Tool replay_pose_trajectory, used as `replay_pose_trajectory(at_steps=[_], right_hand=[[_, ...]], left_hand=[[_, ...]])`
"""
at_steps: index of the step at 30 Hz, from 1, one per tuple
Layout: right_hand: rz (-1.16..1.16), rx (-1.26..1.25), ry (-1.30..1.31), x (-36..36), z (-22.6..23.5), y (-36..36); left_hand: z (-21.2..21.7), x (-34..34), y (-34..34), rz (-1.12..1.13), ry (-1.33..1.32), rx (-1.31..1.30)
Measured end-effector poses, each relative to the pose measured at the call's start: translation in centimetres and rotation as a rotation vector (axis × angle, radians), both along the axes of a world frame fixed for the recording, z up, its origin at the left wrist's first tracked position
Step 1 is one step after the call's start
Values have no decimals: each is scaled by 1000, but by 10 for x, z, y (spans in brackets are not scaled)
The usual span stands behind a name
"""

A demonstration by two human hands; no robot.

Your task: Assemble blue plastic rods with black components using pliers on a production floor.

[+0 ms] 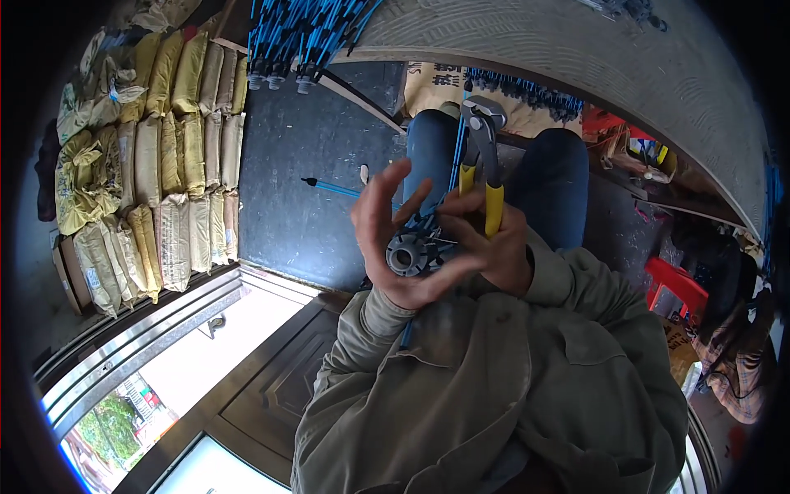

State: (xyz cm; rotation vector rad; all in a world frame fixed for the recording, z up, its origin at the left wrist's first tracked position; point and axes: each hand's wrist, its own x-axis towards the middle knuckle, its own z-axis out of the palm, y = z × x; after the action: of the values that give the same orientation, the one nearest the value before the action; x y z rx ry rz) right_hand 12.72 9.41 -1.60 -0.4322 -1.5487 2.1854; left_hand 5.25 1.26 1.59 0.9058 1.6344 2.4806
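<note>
- Your left hand (pixel 387 230) cupped a small grey round fitting (pixel 407 255) in front of your chest, above your knees (pixel 494 165); thumb and lower fingers pinched its rim while the upper fingers stood spread and free.
- That grip looked loose at the top. You would have done better to curl the spare fingers in behind the fitting, so that it could not twist.
- Your right hand (pixel 494 239) was closed around the yellow handles of the pliers (pixel 481 156), whose grey jaws pointed up and away from you, well clear of the fitting.
- The pliers' jaws stood nearly together; whether they pinched anything, I could not tell, as the thin blue tube (pixel 457 156) ran just beside them.
- Blue tube ends (pixel 424 221) met at the fitting between your two hands. It would have paid to keep them straight into the fitting rather than bent.
- With pliers held so high on the handles, a light squeeze would have been wise, since the thin tube would probably crush easily.
- One loose blue tube (pixel 333 188) lay on the dark floor (pixel 304 148) near your left knee, and bundles of blue tubes (pixel 300 37) hung further off, beside stacked sacks (pixel 164 165).
</note>
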Motion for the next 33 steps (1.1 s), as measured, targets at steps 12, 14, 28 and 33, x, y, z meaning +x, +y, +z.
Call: replay_pose_trajectory(at_steps=[12, 14, 28, 33], right_hand=[[-166, 1619, 88, 4, 32, 91], [-262, 1772, 168, -2, 37, 102], [-573, 2163, 230, -2, 32, 95], [44, 2066, 242, 12, 80, 117]], left_hand=[[-8, -16, -26, -146, -2, -398], [-9, -19, -27, -140, 30, -411], [-20, -27, -25, -178, 8, -314], [-19, -31, -32, -207, 30, -376]])
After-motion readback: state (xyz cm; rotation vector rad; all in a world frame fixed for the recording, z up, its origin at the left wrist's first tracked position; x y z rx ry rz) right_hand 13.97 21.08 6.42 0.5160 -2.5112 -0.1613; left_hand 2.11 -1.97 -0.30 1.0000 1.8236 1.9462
